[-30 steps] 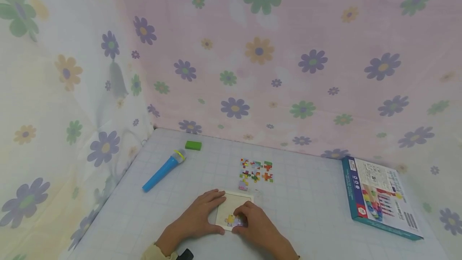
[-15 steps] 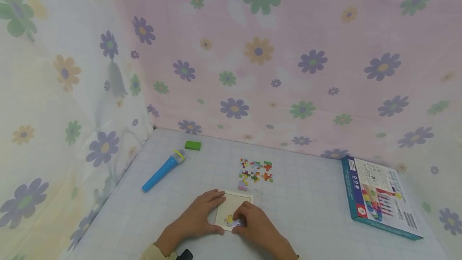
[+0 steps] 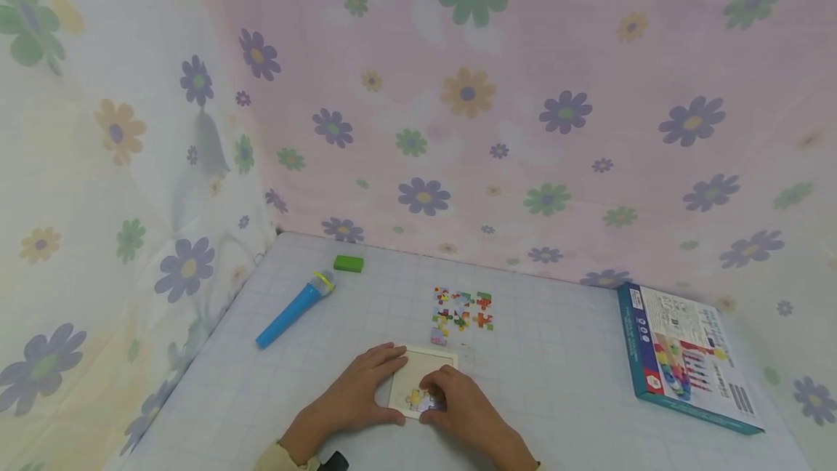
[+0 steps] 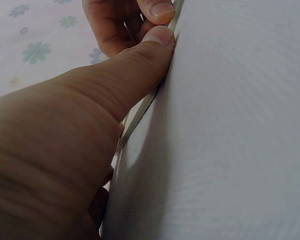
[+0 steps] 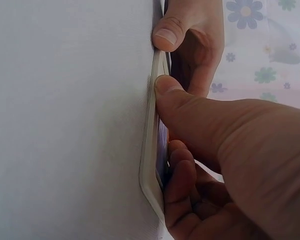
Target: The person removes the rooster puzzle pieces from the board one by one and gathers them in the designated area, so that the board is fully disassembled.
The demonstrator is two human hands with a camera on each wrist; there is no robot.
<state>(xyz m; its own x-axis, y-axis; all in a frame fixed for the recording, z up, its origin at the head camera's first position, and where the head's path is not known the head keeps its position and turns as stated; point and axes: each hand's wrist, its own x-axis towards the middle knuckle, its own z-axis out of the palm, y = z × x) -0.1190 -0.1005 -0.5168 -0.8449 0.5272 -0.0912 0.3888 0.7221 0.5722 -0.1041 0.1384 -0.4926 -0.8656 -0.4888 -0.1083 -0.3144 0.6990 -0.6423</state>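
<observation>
A small pale wooden puzzle tray (image 3: 428, 362) lies on the table in the head view. My left hand (image 3: 356, 398) holds its left side, with the thumb at the front edge and the fingers at the far left corner. My right hand (image 3: 467, 405) bends over the tray's front right corner; its curled fingers hold a purple puzzle piece (image 3: 425, 402), partly hidden under them. Beside that piece lies a yellow one. In the right wrist view the right thumb (image 5: 170, 87) presses the tray's rim (image 5: 149, 150). Behind the tray, several loose puzzle pieces (image 3: 462, 320) lie in rows.
A blue toy microphone (image 3: 288, 317) and a green block (image 3: 349, 264) lie at the back left of the table. On the right is a flat printed box (image 3: 696, 362). Flowered cloth (image 3: 418, 93) stands along the table's back and left side.
The right hand's fingers have shifted slightly left over the tray, and more of the pieces beside them shows. The left hand keeps its place; the head view has turned very slightly.
</observation>
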